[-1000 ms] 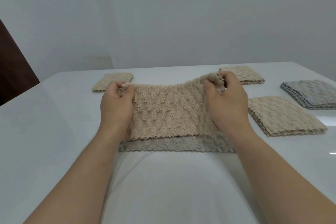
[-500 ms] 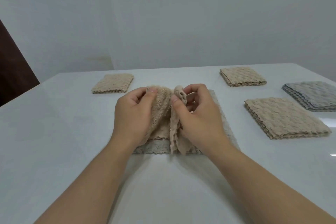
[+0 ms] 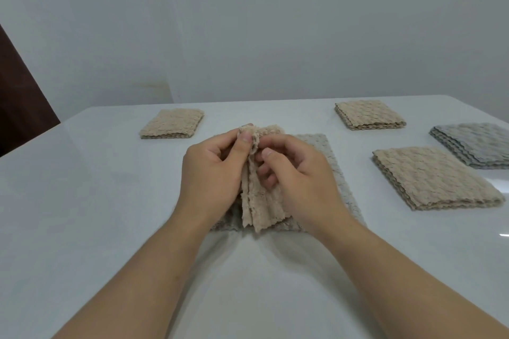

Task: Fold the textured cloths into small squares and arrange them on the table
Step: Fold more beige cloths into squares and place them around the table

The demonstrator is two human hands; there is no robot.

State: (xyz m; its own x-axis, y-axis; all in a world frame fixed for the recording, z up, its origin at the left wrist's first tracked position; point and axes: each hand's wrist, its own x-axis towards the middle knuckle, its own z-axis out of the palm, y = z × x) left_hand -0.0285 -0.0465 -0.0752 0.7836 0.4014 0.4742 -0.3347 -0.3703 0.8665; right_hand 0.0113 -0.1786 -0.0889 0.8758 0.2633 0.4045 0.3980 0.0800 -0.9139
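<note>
White glossy table (image 3: 96, 201) fills most of the view, with a pale wall (image 3: 275, 22) behind and a dark brown panel (image 3: 19, 96) at the left edge. Four folded pieces lie flat on the table: the near beige square (image 3: 435, 177) on the right, the grey square (image 3: 476, 143) just beyond it, and the far right square (image 3: 369, 115) and far left square (image 3: 172, 123) toward the back. All four are soft, with a bubbly waffle weave and layered wavy edges showing. In the middle, near the person, a flat cloth (image 3: 333, 173) lies spread out, greyish beige with the same bumpy weave, partly hidden by the hands. Over it hangs the beige cloth (image 3: 261, 206), doubled into upright layers with scalloped hems. Its lower edge is at or just above the flat cloth; contact unclear. The left hand (image 3: 212, 170) pinches its top corner, thumb on the front. The right hand (image 3: 300, 176) has thumb and curled fingers closed on the layers just below that. Step in hand, I judge, is the second fold: matching corners before the cloth becomes a small square. The next move calls for lining up the hems, since limp fabric slips. Then lay it down, press it flat and set it in a free spot. The flat cloth looks next in line.
</note>
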